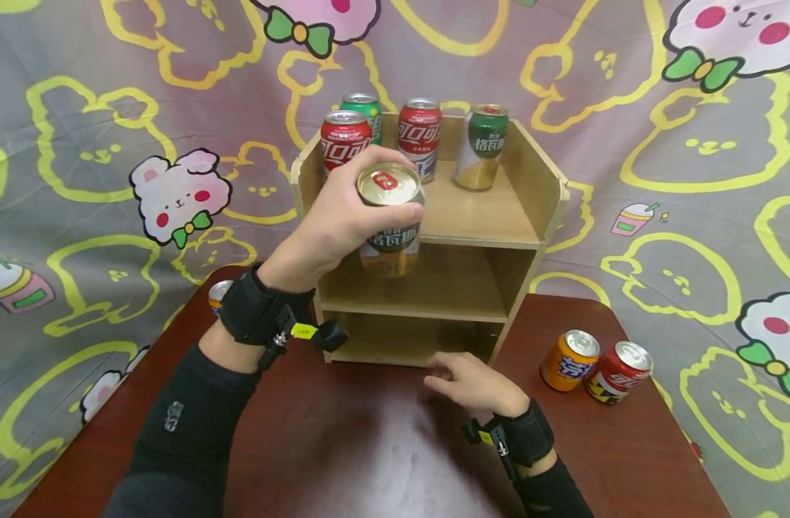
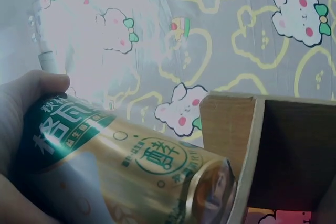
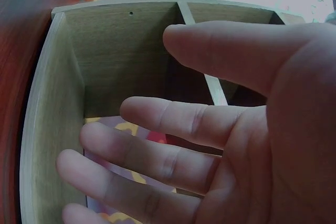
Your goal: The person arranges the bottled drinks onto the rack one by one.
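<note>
a black sleeve point(image 1: 181, 432) lies near left; the left hand point(image 1: 344, 205) grips a gold-topped can point(image 1: 391, 255) before the wooden shelf point(image 1: 482, 216). the right hand point(image 1: 478, 383), nearer, has fingers loosely spread.

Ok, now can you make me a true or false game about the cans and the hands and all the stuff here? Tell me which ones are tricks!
1. The left hand holds a can with a gold lid. True.
2. The right hand is gripping a can too. False: it holds nothing.
3. On top of the wooden shelf stand two red cans. True.
4. The orange can to the right of the shelf is lying on its side. False: it stands upright, beside another red can.
5. The cloth behind the shelf is plain black. False: it has cartoon animals on it.
</note>
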`<state>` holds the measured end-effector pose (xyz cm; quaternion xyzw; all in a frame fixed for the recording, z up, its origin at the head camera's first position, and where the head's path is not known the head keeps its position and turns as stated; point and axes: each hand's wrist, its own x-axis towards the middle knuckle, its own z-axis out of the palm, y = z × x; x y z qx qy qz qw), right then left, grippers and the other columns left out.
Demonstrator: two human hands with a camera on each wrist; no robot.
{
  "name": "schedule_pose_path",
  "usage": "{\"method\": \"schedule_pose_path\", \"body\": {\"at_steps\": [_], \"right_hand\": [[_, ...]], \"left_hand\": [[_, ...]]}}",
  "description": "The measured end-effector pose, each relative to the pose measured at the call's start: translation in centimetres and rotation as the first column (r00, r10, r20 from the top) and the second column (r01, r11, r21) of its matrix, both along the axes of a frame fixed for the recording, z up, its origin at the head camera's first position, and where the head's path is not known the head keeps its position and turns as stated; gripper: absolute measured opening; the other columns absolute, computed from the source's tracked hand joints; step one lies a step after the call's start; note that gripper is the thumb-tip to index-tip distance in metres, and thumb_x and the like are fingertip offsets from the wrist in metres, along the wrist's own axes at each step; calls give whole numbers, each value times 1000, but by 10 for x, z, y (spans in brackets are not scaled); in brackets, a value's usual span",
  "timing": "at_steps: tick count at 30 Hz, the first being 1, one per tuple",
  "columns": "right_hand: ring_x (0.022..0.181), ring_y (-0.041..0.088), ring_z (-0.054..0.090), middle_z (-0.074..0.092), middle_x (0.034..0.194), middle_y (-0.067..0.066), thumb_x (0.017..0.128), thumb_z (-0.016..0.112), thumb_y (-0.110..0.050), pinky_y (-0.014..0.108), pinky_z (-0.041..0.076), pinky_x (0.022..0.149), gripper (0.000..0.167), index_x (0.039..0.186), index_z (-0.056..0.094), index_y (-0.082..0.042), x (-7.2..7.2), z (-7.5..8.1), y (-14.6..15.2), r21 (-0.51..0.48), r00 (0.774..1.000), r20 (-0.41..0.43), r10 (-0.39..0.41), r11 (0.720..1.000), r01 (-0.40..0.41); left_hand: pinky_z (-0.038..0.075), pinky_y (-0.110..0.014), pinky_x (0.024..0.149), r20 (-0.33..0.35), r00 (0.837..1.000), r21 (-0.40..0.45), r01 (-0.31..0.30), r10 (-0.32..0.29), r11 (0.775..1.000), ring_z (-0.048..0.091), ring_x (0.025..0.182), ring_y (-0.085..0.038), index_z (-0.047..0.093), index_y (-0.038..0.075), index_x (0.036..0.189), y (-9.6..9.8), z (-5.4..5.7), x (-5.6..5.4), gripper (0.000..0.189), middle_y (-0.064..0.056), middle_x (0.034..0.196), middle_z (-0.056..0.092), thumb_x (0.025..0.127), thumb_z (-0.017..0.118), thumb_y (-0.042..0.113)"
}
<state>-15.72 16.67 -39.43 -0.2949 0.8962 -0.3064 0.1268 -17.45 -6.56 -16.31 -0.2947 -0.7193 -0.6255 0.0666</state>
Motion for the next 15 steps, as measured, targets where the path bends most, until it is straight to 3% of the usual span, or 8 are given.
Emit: {"method": "schedule_pose_path", "body": {"at_steps": [6,15], "right_hand": [[95,17,62,63,112,7,97,54,-33,35,51,78,34,119,60,-8,-1,-3,1,6,1000,-4,-2,1000,2],[92,13,61,64,107,2,96,55,-33,33,51,77,33,118,61,-9,-3,-4,2,4,1000,-17,-10,1000,10]], "left_hand": [[49,-33,74,4,1000,20,-11,11,1000,55,90,-22,54,7,115,10,10,-26,44,-13,106,54,77,75,9],[47,-34,82,78,997,99,-35,28,994,54,97,-22,53,7,112,16,8,-57,39,-11,110,52,79,74,9]]}}
